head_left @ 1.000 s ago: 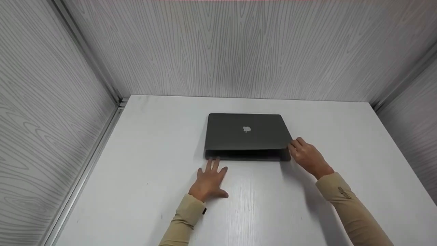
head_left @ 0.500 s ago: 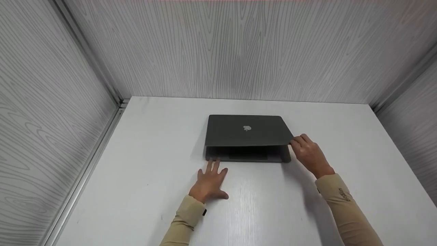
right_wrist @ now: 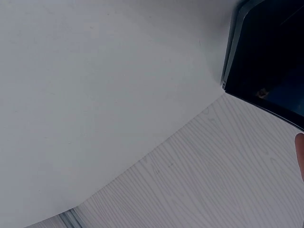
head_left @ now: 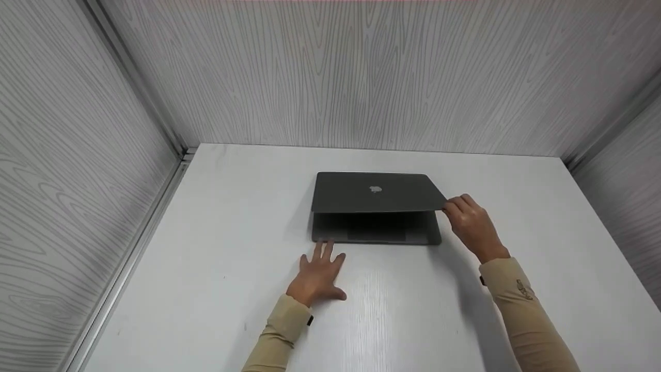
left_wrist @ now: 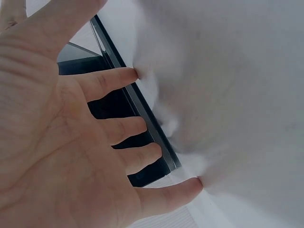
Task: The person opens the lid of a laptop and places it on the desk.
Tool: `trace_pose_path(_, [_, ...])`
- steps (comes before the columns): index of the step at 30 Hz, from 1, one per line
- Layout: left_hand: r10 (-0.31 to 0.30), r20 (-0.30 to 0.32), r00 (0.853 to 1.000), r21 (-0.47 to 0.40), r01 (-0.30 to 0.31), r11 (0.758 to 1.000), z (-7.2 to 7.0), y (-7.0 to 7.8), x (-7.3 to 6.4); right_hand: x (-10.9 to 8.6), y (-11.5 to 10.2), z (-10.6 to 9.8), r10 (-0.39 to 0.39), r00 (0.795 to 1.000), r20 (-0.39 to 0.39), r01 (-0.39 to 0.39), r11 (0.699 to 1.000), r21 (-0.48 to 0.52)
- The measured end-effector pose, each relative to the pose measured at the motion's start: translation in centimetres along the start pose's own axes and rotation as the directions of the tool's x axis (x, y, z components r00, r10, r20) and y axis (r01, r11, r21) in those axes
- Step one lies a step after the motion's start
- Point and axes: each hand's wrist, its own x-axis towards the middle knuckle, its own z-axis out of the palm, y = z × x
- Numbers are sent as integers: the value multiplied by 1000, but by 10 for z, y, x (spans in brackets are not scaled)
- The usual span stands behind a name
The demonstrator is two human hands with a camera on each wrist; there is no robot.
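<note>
A dark grey laptop (head_left: pixel 379 199) with a pale apple logo lies on the white table, its lid partly raised and its front edge towards me. At the lid's front right corner my right hand (head_left: pixel 472 225) pinches the edge between fingers and thumb. My left hand (head_left: pixel 315 279) is spread flat, two fingertips touching the base's front edge near its left end. In the left wrist view the spread left fingers (left_wrist: pixel 178 192) stand against that edge and the table. Only a fingertip (right_wrist: pixel 300 152) of the right hand shows in the right wrist view, beside the dark screen (right_wrist: pixel 280 66).
The white table (head_left: pixel 232 206) carries the laptop near its middle. Wood-grain panels (head_left: pixel 330 77) rise at the back and on both sides. A metal rail (head_left: pixel 134 248) runs along the table's left side.
My right hand has moved up and away with the lid's corner, and the gap between lid and base has widened. The left hand has stayed in place.
</note>
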Motion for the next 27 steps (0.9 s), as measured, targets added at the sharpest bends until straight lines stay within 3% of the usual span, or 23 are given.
trace_pose_path(7, [-7,9,1000,-5,7,1000,1,-1,0,2,0,1,14,999,-36,-14,1000,13])
trace_pose_path(18, [-13,4,1000,21,13,1000,1,1,1,10,-5,4,83,982,-172,-89,996,-23])
trace_pose_path(23, [-15,-3,1000,35,15,999,1,1,1,11,-3,7,168,966,-199,-165,986,33])
trace_pose_path(27, [-14,6,1000,25,14,1000,0,2,0,9,-1,11,274,937,-219,-255,961,110])
